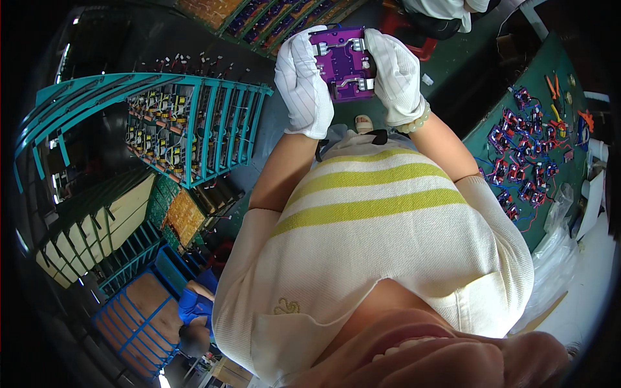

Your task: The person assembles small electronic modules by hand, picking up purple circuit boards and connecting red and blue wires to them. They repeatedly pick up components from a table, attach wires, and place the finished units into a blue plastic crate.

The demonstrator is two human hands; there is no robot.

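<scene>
At far left, a teal metal rack (193, 139) loaded with circuit boards (155, 107) bearing yellow components. Below it, a slanted row of cream panels (97, 239), then a blue barred frame and a co-worker (195, 307) in a blue shirt. At top, left of centre, a green rack (234, 17) filled with rows of purple boards. Next, in a white striped glove, the left hand (304, 87), clamped on the left edge of a purple circuit board (344, 63) with silver brackets, held up in front of the body. Clamped on its right edge, the right hand (394, 77), likewise gloved, with a bead bracelet (415, 123) at the wrist; both hands apart, the board between. Farther right, a red stool (427, 48) near a person in a white top. At far right, a green worktop (542, 68) with scattered purple modules (533, 152) trailing red and blue wires, orange-handled pliers (552, 88) beside them, crumpled clear plastic (555, 258) lower down.
</scene>
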